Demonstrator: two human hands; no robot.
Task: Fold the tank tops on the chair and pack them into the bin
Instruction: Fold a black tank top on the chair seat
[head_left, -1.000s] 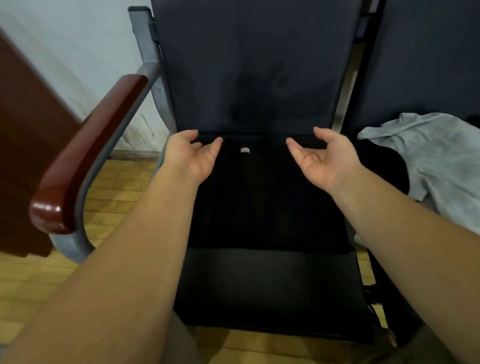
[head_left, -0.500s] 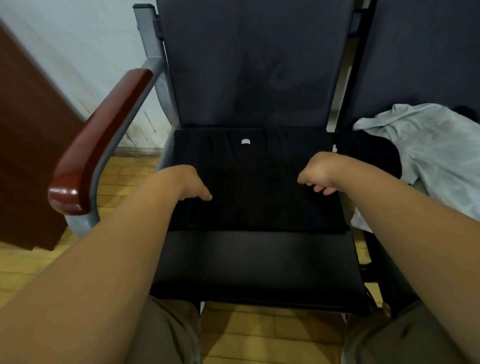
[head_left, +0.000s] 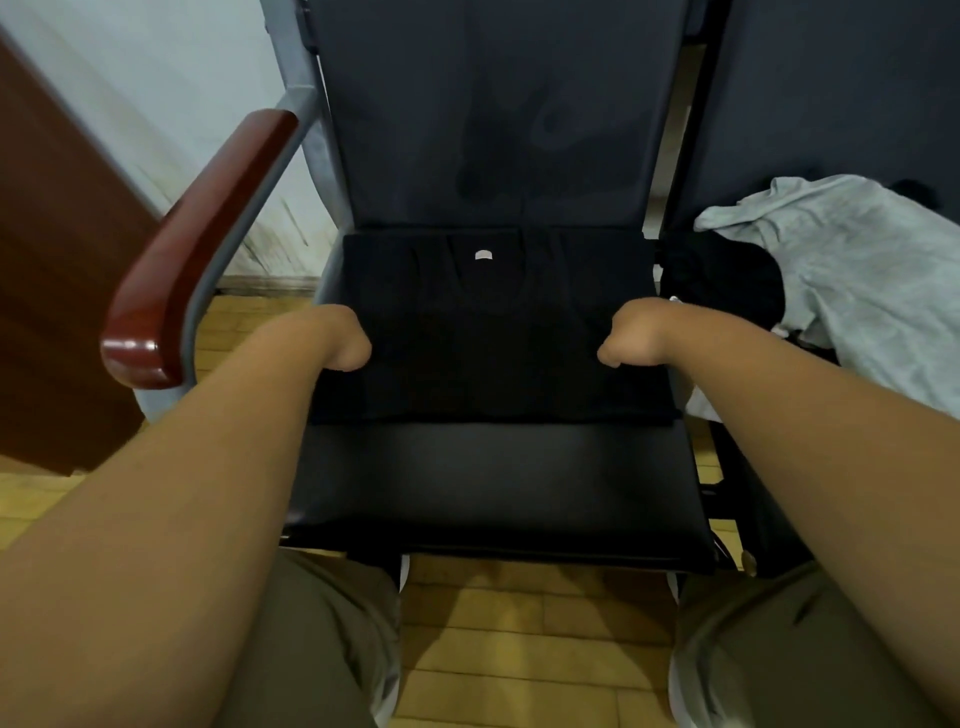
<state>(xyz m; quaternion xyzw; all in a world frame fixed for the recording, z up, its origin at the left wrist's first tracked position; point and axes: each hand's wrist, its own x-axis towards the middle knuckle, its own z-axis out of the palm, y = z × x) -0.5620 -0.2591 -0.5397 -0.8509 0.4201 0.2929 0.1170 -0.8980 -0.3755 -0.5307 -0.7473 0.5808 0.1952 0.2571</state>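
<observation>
- Fingers on the left hand (head_left: 340, 338) and the right hand (head_left: 631, 335) bend down behind the knuckles at the two side edges of the flat black cotton tank top (head_left: 493, 332). I cannot tell whether they pinch the cloth or only press it.
- That top lies spread on the rear half of the dark padded chair seat (head_left: 493, 478), its small white neck label (head_left: 482, 254) toward the backrest.
- I judge this to be the folding step, with packing not begun. Next I'd want a sure hold on both edges, brought in evenly so nothing bunches.
- No bin shows from my view, so I can't report its contents.
- On the neighbouring seat lie a crumpled pale grey garment (head_left: 852, 270) and a black bundle of cloth (head_left: 722, 280), touching.
</observation>
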